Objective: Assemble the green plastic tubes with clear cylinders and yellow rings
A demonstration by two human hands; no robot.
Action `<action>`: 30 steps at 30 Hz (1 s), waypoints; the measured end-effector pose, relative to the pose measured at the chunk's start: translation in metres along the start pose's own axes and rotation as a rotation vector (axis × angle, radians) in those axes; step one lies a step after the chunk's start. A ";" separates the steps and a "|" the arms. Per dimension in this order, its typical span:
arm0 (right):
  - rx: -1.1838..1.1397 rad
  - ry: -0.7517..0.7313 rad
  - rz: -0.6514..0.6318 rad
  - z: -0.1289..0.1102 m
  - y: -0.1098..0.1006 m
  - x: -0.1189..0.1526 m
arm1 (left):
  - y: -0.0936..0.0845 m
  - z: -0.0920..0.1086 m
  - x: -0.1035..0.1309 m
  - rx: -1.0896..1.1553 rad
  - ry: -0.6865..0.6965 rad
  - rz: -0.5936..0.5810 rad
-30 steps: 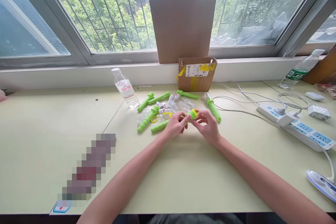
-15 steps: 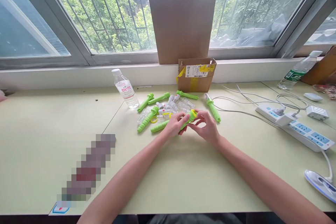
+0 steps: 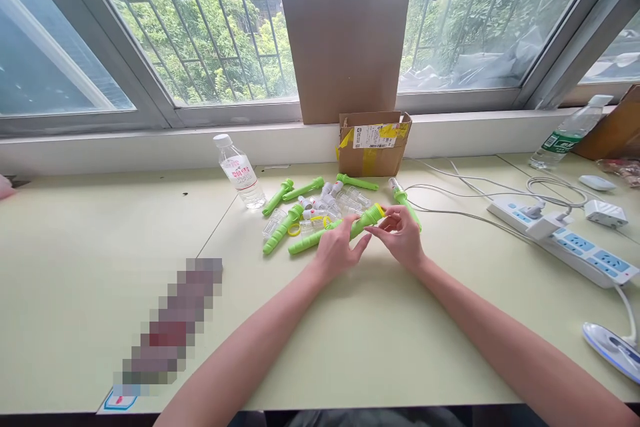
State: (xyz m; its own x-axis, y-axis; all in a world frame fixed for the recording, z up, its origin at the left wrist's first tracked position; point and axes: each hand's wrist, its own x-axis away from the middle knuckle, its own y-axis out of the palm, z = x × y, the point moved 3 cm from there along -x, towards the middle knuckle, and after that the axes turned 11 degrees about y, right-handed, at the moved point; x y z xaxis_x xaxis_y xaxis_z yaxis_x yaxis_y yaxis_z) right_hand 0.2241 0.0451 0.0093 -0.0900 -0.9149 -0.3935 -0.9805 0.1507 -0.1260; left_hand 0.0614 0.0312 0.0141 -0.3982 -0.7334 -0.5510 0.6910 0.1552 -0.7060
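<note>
My left hand (image 3: 340, 248) is wrapped round a green tube (image 3: 369, 217) above the table. Its upper end carries a yellow ring (image 3: 382, 211), where the fingers of my right hand (image 3: 403, 237) are closed. Just left of my left hand lies another green tube (image 3: 304, 243). Beyond my hands are several more green tubes (image 3: 283, 230), clear plastic caps (image 3: 345, 201), small white parts (image 3: 327, 188) and a loose yellow ring (image 3: 294, 230). A green tube with a clear cap (image 3: 401, 195) lies behind my right hand.
A cardboard box (image 3: 373, 157) stands at the back, with a water bottle (image 3: 241, 173) to its left. On the right are a power strip (image 3: 565, 243), cables (image 3: 465, 215) and another bottle (image 3: 565, 137). A pixelated object (image 3: 175, 320) lies front left.
The held green tube shows more of its length and its ringed end has moved slightly right and up. My right hand has shifted slightly right; my left fingers have changed their hold.
</note>
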 end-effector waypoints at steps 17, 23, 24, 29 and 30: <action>-0.027 0.096 -0.075 0.003 0.001 -0.003 | -0.001 -0.008 0.000 0.294 -0.076 0.056; -0.005 0.131 -0.113 0.005 0.000 -0.004 | -0.003 -0.009 -0.003 0.420 -0.102 0.074; -0.006 0.136 -0.117 0.006 0.000 -0.004 | -0.004 -0.009 -0.004 0.423 -0.102 0.074; -0.013 0.141 -0.107 0.007 -0.002 -0.005 | -0.005 -0.009 -0.004 0.451 -0.109 0.068; -0.013 0.139 -0.105 0.007 -0.002 -0.005 | -0.005 -0.010 -0.004 0.462 -0.123 0.064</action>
State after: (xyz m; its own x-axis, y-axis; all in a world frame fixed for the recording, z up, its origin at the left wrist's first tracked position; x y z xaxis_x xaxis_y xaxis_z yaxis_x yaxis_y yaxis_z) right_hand 0.2276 0.0521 0.0049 -0.0095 -0.9685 -0.2488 -0.9878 0.0477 -0.1481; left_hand 0.0539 0.0402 0.0155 -0.2906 -0.8092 -0.5106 0.9189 -0.0871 -0.3848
